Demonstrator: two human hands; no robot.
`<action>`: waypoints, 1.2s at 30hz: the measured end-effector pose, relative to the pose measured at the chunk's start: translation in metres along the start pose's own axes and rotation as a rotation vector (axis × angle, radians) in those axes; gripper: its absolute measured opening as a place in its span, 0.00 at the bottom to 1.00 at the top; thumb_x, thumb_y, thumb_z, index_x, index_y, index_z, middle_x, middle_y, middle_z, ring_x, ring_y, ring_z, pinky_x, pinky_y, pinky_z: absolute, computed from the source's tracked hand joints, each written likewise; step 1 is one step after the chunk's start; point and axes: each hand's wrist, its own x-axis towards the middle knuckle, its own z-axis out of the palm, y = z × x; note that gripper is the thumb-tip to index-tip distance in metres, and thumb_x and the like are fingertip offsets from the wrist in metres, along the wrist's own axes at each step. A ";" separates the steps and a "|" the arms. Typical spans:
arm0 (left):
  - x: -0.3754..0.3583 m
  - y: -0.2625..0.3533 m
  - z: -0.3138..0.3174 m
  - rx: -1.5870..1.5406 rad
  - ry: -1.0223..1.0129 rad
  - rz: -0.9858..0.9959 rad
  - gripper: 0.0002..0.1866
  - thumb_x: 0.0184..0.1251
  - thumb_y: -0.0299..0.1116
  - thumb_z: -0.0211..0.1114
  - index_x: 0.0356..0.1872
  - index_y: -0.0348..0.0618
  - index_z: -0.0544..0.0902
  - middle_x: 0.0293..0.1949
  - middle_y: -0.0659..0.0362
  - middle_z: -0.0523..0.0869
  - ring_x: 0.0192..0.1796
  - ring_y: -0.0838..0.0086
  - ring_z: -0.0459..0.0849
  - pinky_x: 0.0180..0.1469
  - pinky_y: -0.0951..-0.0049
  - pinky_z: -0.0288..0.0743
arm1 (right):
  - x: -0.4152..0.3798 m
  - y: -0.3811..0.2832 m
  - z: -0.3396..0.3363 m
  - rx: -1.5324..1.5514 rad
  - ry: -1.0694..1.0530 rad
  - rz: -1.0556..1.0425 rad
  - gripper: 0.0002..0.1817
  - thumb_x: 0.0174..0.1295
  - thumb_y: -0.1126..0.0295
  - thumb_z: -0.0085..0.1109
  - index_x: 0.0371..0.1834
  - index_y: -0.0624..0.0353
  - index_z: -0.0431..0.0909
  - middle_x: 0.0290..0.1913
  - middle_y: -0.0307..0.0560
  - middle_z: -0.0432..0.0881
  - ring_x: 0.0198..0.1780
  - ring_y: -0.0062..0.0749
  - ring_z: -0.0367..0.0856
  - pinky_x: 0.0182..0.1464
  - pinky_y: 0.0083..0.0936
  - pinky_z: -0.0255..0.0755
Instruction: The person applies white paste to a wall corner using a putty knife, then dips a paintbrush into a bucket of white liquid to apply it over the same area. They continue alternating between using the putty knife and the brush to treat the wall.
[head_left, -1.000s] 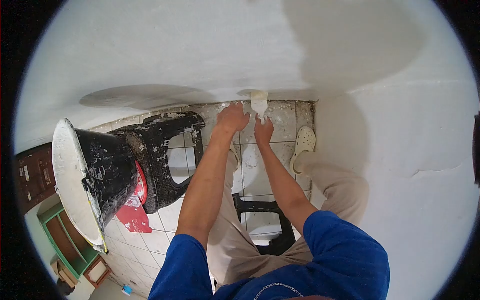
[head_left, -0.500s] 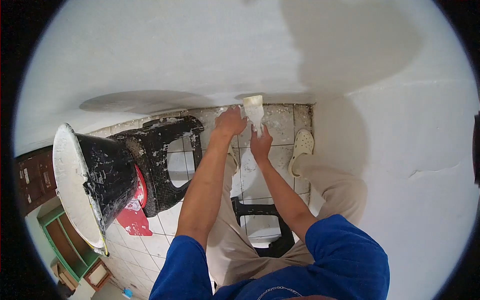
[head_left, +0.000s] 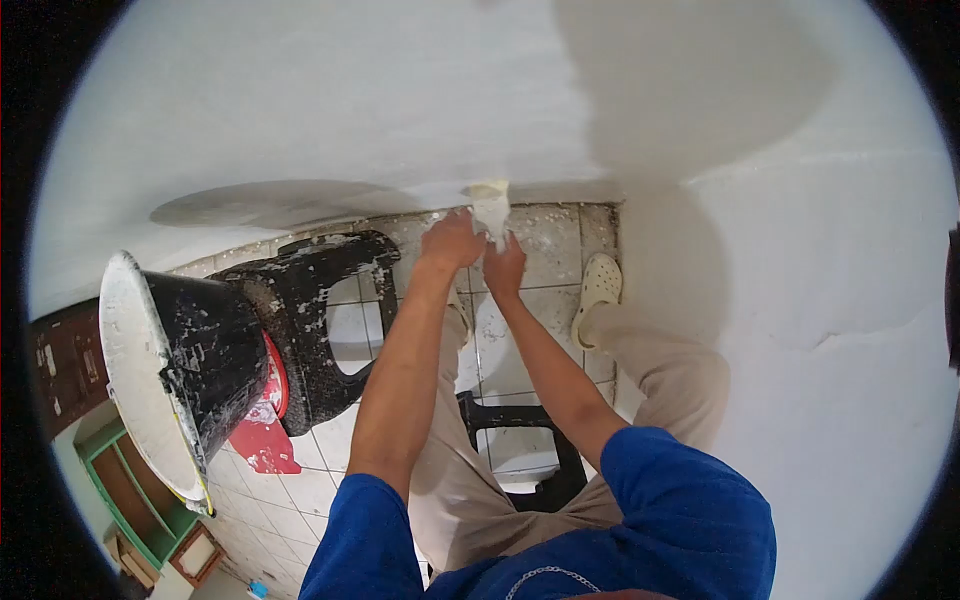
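Note:
My right hand point(head_left: 505, 266) is closed around the handle of a flat putty knife point(head_left: 491, 208) smeared with white. Its broad, cream-coated end is against the bottom of the white wall point(head_left: 400, 110), just above the floor. Close beside the blade on the left is my left hand point(head_left: 453, 240), fingers toward the wall and thumb apart, seemingly holding nothing. Whether its thumb touches the tool is hard to make out. To the left, a black bucket point(head_left: 215, 345) with a white-coated mouth stands on a paint-spattered black stool point(head_left: 310, 300).
A red, white-smeared piece point(head_left: 265, 445) sticks out under the bucket. Another black stool point(head_left: 520, 415) is between my legs. My clog-clad foot point(head_left: 600, 290) is near the right-hand wall point(head_left: 830, 380). White specks dot the floor tiles point(head_left: 550, 240). A green frame point(head_left: 130, 490) stands farther left.
My right hand has moved the putty knife up and left, bringing its end onto the wall base and close to my left hand. My left hand has shifted only slightly left.

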 end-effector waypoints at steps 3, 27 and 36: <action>0.001 0.001 -0.008 0.021 -0.004 -0.034 0.29 0.60 0.47 0.54 0.58 0.40 0.67 0.57 0.45 0.71 0.60 0.54 0.69 0.59 0.57 0.65 | 0.007 0.023 0.011 -0.028 -0.065 0.197 0.20 0.57 0.59 0.52 0.46 0.63 0.74 0.39 0.63 0.79 0.42 0.59 0.77 0.46 0.44 0.69; 0.021 0.050 0.015 0.179 -0.028 0.088 0.27 0.61 0.48 0.53 0.54 0.38 0.69 0.55 0.43 0.72 0.57 0.53 0.72 0.56 0.55 0.68 | 0.064 0.068 -0.082 0.156 0.341 0.146 0.18 0.56 0.61 0.56 0.39 0.67 0.78 0.32 0.57 0.81 0.35 0.46 0.79 0.40 0.35 0.69; 0.017 0.058 0.015 0.171 -0.037 0.066 0.27 0.60 0.48 0.54 0.54 0.38 0.69 0.55 0.43 0.72 0.57 0.53 0.72 0.56 0.56 0.67 | 0.056 0.074 -0.105 0.044 0.036 0.235 0.19 0.55 0.60 0.58 0.38 0.67 0.78 0.31 0.55 0.81 0.35 0.44 0.79 0.39 0.34 0.70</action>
